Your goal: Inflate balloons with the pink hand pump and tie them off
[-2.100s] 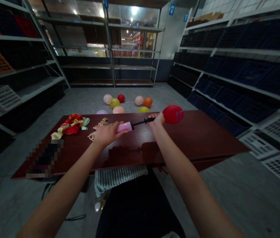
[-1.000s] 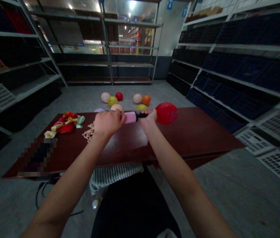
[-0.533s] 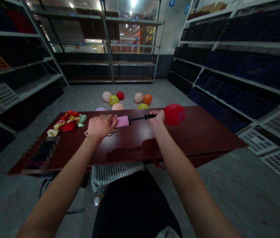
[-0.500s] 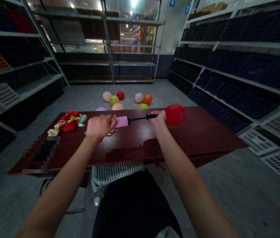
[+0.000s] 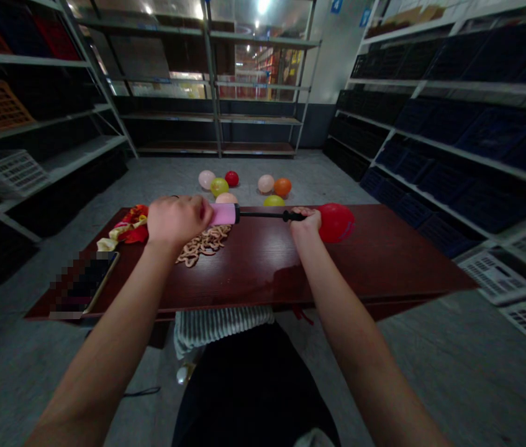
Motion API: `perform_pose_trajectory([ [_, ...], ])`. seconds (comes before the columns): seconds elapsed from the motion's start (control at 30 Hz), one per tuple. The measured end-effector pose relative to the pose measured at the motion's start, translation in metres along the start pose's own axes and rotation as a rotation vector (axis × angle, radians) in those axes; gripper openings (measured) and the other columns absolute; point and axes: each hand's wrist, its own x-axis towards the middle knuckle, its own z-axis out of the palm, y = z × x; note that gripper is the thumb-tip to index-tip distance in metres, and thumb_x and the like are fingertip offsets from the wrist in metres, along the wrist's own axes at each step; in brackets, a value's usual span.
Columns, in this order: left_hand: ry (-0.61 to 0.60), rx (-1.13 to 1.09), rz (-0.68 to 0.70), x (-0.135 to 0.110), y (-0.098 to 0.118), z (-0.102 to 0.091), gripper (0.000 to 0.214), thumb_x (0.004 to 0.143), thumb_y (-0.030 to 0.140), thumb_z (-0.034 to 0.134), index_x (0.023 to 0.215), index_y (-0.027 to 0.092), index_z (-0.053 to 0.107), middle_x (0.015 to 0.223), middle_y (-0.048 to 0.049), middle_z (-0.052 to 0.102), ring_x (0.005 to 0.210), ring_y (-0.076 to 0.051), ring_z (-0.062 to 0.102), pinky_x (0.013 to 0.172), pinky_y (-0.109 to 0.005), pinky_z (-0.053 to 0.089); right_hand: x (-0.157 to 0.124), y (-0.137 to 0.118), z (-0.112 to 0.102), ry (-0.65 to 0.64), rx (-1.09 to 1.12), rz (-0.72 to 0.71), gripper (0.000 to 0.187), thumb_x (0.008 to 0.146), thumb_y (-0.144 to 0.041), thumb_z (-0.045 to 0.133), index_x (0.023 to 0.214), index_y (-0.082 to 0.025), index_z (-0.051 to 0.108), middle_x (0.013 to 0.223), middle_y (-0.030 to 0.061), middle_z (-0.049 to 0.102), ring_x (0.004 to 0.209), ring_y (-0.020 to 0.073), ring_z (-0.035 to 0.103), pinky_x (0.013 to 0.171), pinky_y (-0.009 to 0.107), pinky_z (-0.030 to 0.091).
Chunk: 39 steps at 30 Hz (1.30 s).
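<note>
My left hand [image 5: 177,220] is closed round the pink barrel of a balloon pump [image 5: 224,214] above the left half of the table. The pump's thin black rod runs out to the right, level, into a black grip. Around that grip my right hand [image 5: 306,223] is wrapped. A red inflated balloon [image 5: 337,222] with printing sits directly beyond the right hand; its neck is hidden by the fingers. Below the left hand lies a pile of tan, curled, shrivelled-looking strips [image 5: 204,245]. Limp red and yellow balloons [image 5: 127,230] lie left of it, partly covered by the hand.
A phone [image 5: 88,282], partly pixelated, lies at the left front of the dark red table [image 5: 244,273]. Several inflated balloons [image 5: 282,187] rest on the floor behind it. Shelving with crates [image 5: 458,130] stands on both sides. A grey ribbed cloth [image 5: 220,326] hangs below the front edge.
My hands have drawn apart, so more of the pump's rod shows. The left hand sits further left, uncovering the tan pile. The view has shifted slightly.
</note>
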Motion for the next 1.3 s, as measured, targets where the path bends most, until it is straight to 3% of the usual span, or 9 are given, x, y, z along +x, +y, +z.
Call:
perform_pose_trajectory([
  [0.1, -0.007, -0.018, 0.046, 0.003, 0.013, -0.003, 0.057, 0.100, 0.040, 0.028, 0.095, 0.012, 0.077, 0.091, -0.0201, 0.075, 0.085, -0.035, 0.071, 0.074, -0.044, 0.047, -0.005, 0.004, -0.002, 0.000, 0.013, 0.013, 0.030, 0.081, -0.006, 0.029, 0.060, -0.022, 0.015, 0.044, -0.0093, 0.022, 0.036, 0.0061, 0.025, 0.039, 0.015, 0.030],
  [0.33, -0.048, -0.097, 0.118, 0.000, 0.067, -0.006, 0.061, 0.102, 0.035, 0.024, 0.099, 0.006, 0.077, 0.088, -0.0244, 0.074, 0.081, -0.036, 0.072, 0.068, -0.044, 0.047, -0.024, 0.030, -0.003, -0.043, -0.001, 0.084, 0.034, 0.086, -0.008, 0.030, 0.060, -0.023, 0.014, 0.045, -0.0091, 0.022, 0.037, 0.0061, 0.024, 0.039, 0.016, 0.032],
  [0.43, -0.056, -0.116, 0.100, -0.002, 0.074, -0.002, 0.061, 0.102, 0.035, 0.023, 0.103, 0.005, 0.077, 0.090, -0.0248, 0.074, 0.082, -0.037, 0.072, 0.068, -0.043, 0.048, -0.029, 0.033, -0.004, -0.061, -0.019, 0.100, 0.035, 0.089, -0.009, 0.029, 0.060, -0.023, 0.014, 0.045, -0.0095, 0.020, 0.036, 0.0059, 0.024, 0.039, 0.016, 0.031],
  [0.9, -0.141, -0.151, -0.018, -0.021, 0.054, 0.037, 0.062, 0.103, 0.049, 0.028, 0.094, 0.015, 0.079, 0.087, -0.0192, 0.076, 0.082, -0.036, 0.074, 0.068, -0.040, 0.049, -0.008, 0.025, -0.013, -0.029, -0.091, 0.030, 0.033, 0.093, -0.012, 0.031, 0.067, -0.025, 0.016, 0.046, -0.0135, 0.023, 0.036, 0.0046, 0.026, 0.040, 0.017, 0.030],
  [1.13, -0.181, -0.100, 0.004, -0.027, 0.021, 0.035, 0.062, 0.102, 0.050, 0.027, 0.095, 0.016, 0.078, 0.090, -0.0184, 0.076, 0.085, -0.034, 0.073, 0.068, -0.037, 0.047, 0.010, -0.006, -0.016, -0.013, -0.101, 0.003, 0.031, 0.090, -0.010, 0.030, 0.066, -0.024, 0.016, 0.046, -0.0130, 0.023, 0.035, 0.0048, 0.025, 0.039, 0.016, 0.029],
  [1.3, -0.127, -0.103, 0.015, -0.023, 0.006, 0.022, 0.060, 0.101, 0.050, 0.027, 0.093, 0.019, 0.077, 0.094, -0.0155, 0.077, 0.087, -0.033, 0.072, 0.070, -0.038, 0.046, 0.005, -0.017, -0.011, -0.033, -0.073, -0.011, 0.032, 0.088, -0.008, 0.030, 0.063, -0.024, 0.017, 0.046, -0.0118, 0.023, 0.035, 0.0050, 0.025, 0.039, 0.016, 0.030],
])
